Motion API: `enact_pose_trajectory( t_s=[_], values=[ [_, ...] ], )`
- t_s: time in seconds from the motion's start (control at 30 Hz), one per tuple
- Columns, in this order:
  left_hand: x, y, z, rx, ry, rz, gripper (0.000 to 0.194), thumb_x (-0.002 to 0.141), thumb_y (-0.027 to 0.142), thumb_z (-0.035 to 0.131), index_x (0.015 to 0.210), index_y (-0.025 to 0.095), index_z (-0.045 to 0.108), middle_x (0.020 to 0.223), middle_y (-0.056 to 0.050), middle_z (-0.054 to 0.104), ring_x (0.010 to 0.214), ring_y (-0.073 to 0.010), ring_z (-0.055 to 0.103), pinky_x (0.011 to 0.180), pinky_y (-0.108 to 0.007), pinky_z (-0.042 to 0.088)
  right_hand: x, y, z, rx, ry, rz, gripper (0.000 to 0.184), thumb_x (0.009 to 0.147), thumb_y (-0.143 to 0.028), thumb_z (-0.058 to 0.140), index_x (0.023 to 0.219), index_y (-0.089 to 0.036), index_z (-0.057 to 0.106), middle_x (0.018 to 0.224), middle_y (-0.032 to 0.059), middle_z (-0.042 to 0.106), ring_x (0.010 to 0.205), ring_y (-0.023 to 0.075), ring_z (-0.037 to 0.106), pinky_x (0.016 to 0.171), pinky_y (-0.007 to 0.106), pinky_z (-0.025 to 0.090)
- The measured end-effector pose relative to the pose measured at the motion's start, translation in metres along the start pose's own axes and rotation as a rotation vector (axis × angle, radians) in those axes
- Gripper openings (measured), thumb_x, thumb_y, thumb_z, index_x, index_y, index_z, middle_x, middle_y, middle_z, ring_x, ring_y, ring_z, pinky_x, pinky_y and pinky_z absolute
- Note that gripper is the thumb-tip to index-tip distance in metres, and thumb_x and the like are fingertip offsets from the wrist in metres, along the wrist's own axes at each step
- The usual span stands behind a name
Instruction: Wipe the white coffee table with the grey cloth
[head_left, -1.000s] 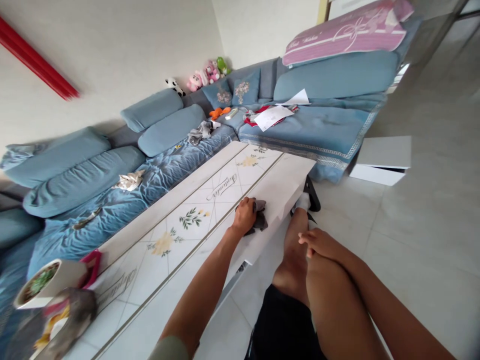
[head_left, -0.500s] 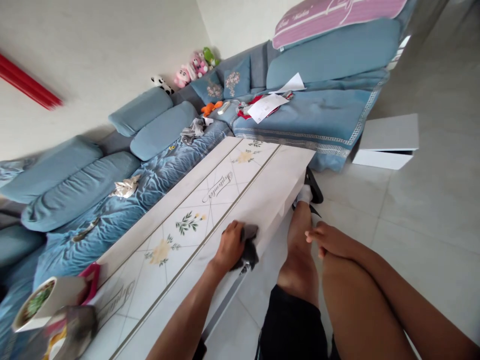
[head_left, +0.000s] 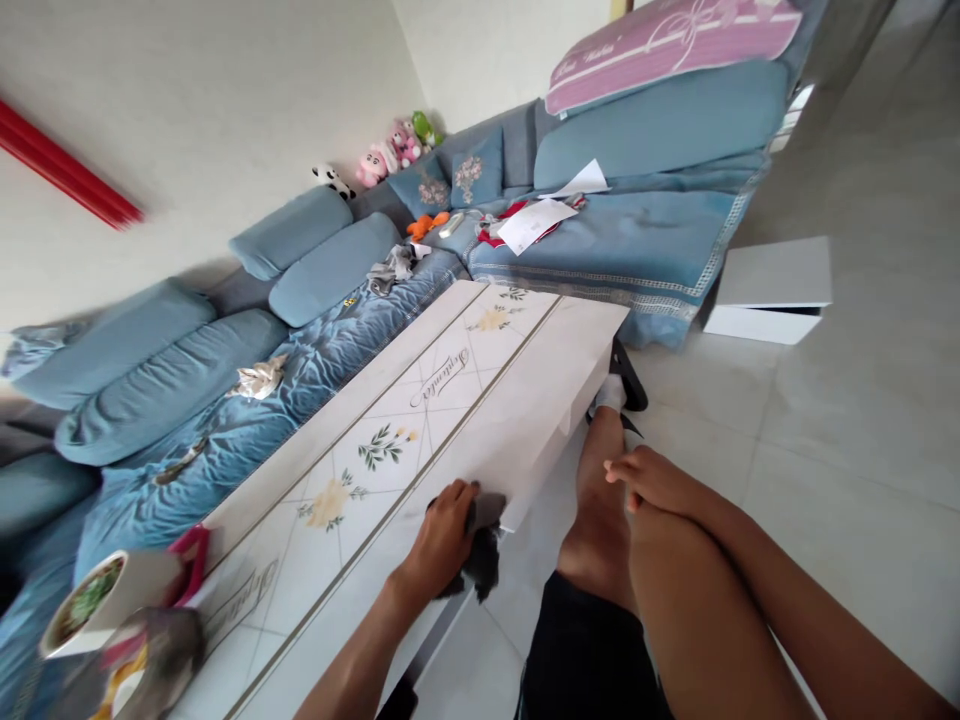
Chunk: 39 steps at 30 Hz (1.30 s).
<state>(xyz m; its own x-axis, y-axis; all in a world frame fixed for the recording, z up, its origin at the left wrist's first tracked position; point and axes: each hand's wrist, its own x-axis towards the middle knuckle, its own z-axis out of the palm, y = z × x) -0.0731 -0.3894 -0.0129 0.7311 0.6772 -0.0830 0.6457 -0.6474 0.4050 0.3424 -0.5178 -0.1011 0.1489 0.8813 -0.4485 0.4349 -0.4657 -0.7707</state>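
Left hand [head_left: 442,540] grips a dark cloth [head_left: 482,562] on the near edge of the white tiled surface [head_left: 525,400]; right hand [head_left: 645,478] lies empty, fingers loosely curled, across the bare leg [head_left: 596,490].

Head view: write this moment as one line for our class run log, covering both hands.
left hand: on dark grey cloth | cloth: at edge of white floral-tile coffee table | right hand: resting on bare leg

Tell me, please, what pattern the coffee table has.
The coffee table shows yellow flowers, green sprigs; head view.
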Motion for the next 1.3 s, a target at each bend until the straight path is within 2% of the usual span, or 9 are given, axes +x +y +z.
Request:
enact_pose_trajectory(
  t_s=[0.13,0.33,0.43,0.53,0.73,0.83,0.93,1.13,1.3],
  values=[
    [-0.005,-0.004,0.012,0.022,0.054,-0.046,0.059,0.086,-0.009,0.060,0.132,0.025,0.074,0.134,-0.008,0.077,0.124,-0.0274,0.076,0.113,-0.042,0.064,0.011,0.010,0.002,-0.006,-0.070,0.007,0.055,0.111,-0.068,0.056,0.102,-0.022,0.084,0.073,0.0076,0.081,0.077,0.0273,0.082,0.091,0.039,0.063],
    [0.159,0.048,-0.004,0.114,0.037,-0.139,0.037,0.098,0.000,0.067,0.129,0.018,0.076,0.141,-0.015,0.077,0.130,-0.0306,0.076,0.117,-0.042,0.062,0.009,0.003,-0.001,-0.027,-0.047,0.058,0.057,0.111,-0.063,0.047,0.104,-0.019,0.083,0.069,0.0098,0.079,0.076,0.0307,0.083,0.093,0.043,0.063],
    [0.201,0.070,-0.018,0.112,0.051,-0.145,0.035,0.101,-0.001,0.064,0.130,0.015,0.075,0.144,-0.019,0.076,0.130,-0.0318,0.075,0.115,-0.042,0.061,0.000,-0.003,-0.003,0.000,-0.016,0.066,0.056,0.111,-0.062,0.047,0.110,-0.017,0.082,0.074,0.0110,0.082,0.081,0.0307,0.083,0.091,0.042,0.063],
    [0.171,0.065,-0.019,0.103,0.026,-0.095,0.034,0.099,-0.002,0.064,0.126,0.017,0.074,0.143,-0.018,0.076,0.129,-0.0313,0.075,0.114,-0.042,0.061,-0.008,-0.006,-0.003,0.025,0.028,0.071,0.061,0.110,-0.067,0.047,0.116,-0.017,0.081,0.078,0.0115,0.083,0.080,0.0309,0.082,0.085,0.041,0.063],
    [0.001,0.001,0.000,-0.031,0.012,-0.001,0.058,0.086,-0.010,0.057,0.129,0.025,0.072,0.133,-0.009,0.077,0.123,-0.0282,0.076,0.111,-0.041,0.063,-0.004,-0.007,-0.003,0.054,-0.013,0.073,0.063,0.105,-0.072,0.051,0.111,-0.018,0.082,0.076,0.0120,0.082,0.078,0.0315,0.081,0.085,0.043,0.061],
    [-0.031,-0.007,0.007,-0.052,0.062,-0.037,0.060,0.085,-0.011,0.055,0.128,0.026,0.073,0.132,-0.008,0.077,0.121,-0.0272,0.076,0.108,-0.041,0.064,0.005,-0.006,-0.003,0.001,-0.061,0.069,0.066,0.105,-0.074,0.049,0.112,-0.018,0.083,0.075,0.0120,0.082,0.079,0.0320,0.082,0.091,0.044,0.060],
    [0.014,0.008,0.009,0.025,0.030,-0.069,0.060,0.082,-0.011,0.060,0.131,0.022,0.074,0.136,-0.010,0.077,0.128,-0.0294,0.075,0.116,-0.044,0.064,0.012,0.000,-0.004,-0.028,-0.091,0.063,0.069,0.103,-0.077,0.048,0.109,-0.018,0.083,0.072,0.0131,0.080,0.076,0.0334,0.081,0.091,0.046,0.060],
    [0.177,0.059,-0.012,0.116,0.039,-0.143,0.034,0.102,0.000,0.066,0.130,0.017,0.076,0.144,-0.016,0.076,0.131,-0.0310,0.076,0.117,-0.042,0.064,0.001,0.005,-0.012,0.001,-0.053,0.096,0.068,0.105,-0.077,0.047,0.118,-0.018,0.079,0.079,0.0144,0.083,0.081,0.0337,0.082,0.088,0.045,0.059],
    [0.157,0.064,-0.021,0.131,0.014,-0.116,0.036,0.099,-0.005,0.061,0.126,0.015,0.074,0.146,-0.019,0.075,0.134,-0.0308,0.074,0.118,-0.040,0.060,-0.015,-0.009,-0.013,0.045,-0.008,0.114,0.060,0.111,-0.064,0.042,0.121,-0.017,0.077,0.084,0.0135,0.085,0.084,0.0312,0.082,0.089,0.043,0.058]
  ],
)
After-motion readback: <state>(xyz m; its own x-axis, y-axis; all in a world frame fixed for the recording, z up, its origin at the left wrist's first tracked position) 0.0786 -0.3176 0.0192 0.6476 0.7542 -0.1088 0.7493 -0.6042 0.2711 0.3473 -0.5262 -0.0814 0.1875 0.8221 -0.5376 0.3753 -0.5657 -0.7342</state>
